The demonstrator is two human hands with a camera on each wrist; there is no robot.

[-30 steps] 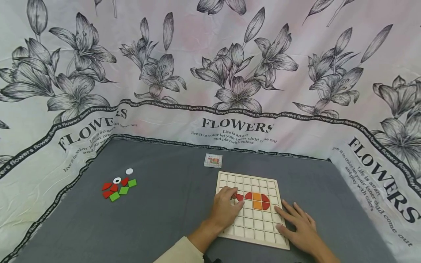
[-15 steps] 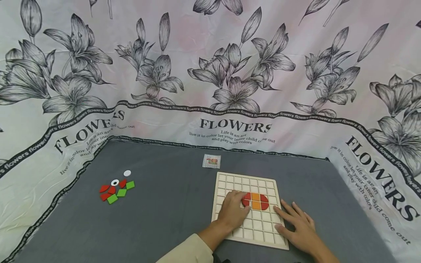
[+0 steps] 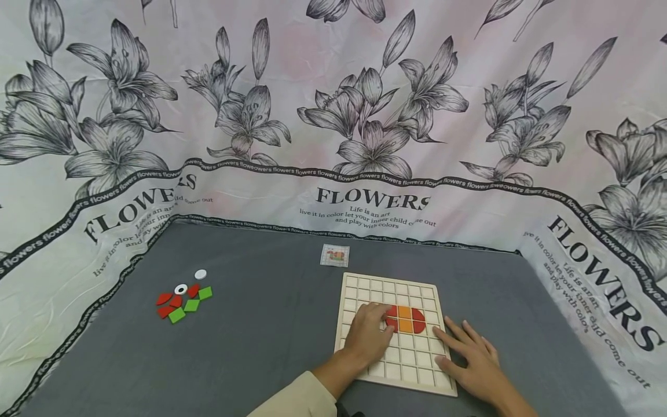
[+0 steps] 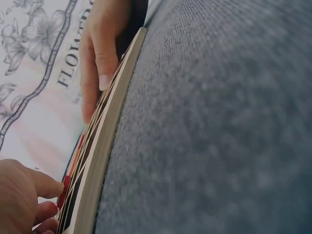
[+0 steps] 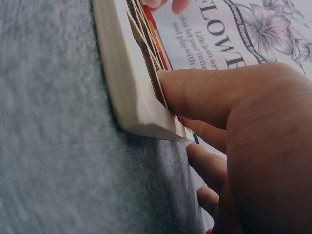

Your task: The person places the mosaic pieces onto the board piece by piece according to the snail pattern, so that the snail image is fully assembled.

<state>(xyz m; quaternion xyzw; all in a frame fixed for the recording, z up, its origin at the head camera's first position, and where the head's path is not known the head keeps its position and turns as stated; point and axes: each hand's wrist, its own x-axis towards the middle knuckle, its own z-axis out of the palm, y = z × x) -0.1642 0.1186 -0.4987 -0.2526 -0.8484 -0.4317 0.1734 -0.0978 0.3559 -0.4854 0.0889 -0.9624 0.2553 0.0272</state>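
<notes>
A wooden grid board (image 3: 417, 373) lies on the grey cloth, its squares divided by thin ridges. Orange squares (image 3: 405, 318) with red rounded pieces (image 3: 419, 315) at their right form a shape in its middle. At the left end of that shape my left hand (image 3: 367, 336) pinches a red piece (image 4: 65, 189) down at the grid; the fingers partly hide it. My right hand (image 3: 471, 356) rests on the board's right edge, fingers spread, with the thumb (image 5: 195, 95) on top of the rim.
A small printed card (image 3: 334, 255) lies behind the board. To the left are loose red pieces (image 3: 164, 299), green squares (image 3: 191, 305), a white ring-like disc with a dark centre (image 3: 180, 289) and a plain white disc (image 3: 200, 274). A flower-printed curtain (image 3: 250, 191) borders the table.
My left hand has moved a little right with the red piece, bringing it against the left end of the red and orange shape. The right hand has stayed at the board's edge.
</notes>
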